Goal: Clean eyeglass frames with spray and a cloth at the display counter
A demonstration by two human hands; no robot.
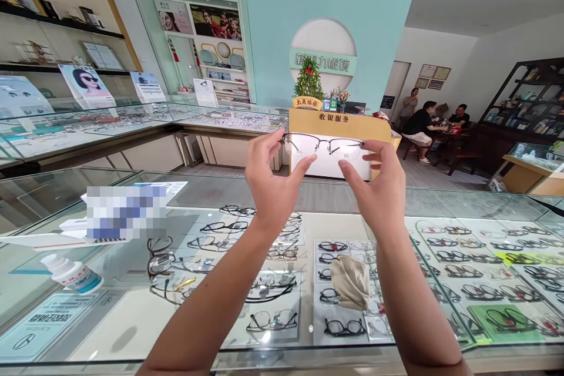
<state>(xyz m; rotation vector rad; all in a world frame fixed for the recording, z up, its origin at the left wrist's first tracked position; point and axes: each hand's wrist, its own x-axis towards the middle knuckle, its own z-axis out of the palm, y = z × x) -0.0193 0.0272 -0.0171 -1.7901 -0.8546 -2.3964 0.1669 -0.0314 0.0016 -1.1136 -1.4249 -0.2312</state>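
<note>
A pair of half-rim eyeglasses [325,142] with a thin dark top bar is held up at chest height, its lenses clear. My left hand [274,179] pinches the frame's left end, fingers curled behind it and thumb below the lens. At the opposite end, my right hand [378,182] grips the other hinge side between its fingers, with the thumb under the right lens. Beneath both hands, a crumpled beige cloth [351,283] lies on the glass counter [207,358].
Rows of eyeglasses [346,327] lie in the display case. A white spray bottle [73,274] stands tilted-looking at left beside a partly blurred card [127,211]. Farther off are a cashier desk [374,123], side showcases, and several people [423,129] around a table.
</note>
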